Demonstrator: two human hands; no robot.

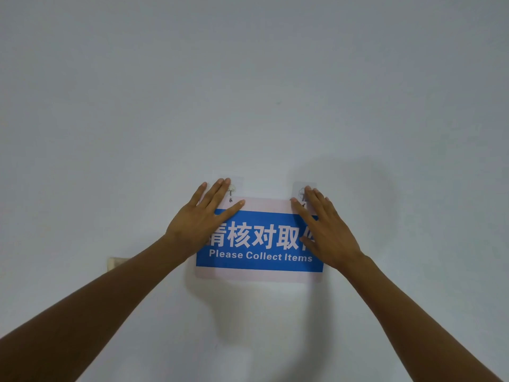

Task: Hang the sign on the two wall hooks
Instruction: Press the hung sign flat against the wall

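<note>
A blue and white sign point(260, 261) reading "Please Collect Items" lies flat against the pale wall. Just above its top corners sit two clear adhesive hooks: the left hook point(231, 190) and the right hook point(302, 193). A small metal link hangs from the left hook to the sign's top edge. My left hand point(202, 219) lies flat over the sign's upper left corner, fingers spread, fingertips beside the left hook. My right hand point(327, 230) lies flat over the upper right corner, fingertips touching the right hook and partly hiding it.
A beige wall plate point(115, 263) shows at the left, partly behind my left forearm. The rest of the view is bare pale wall point(248, 92), with soft shadows of my arms below and right of the sign.
</note>
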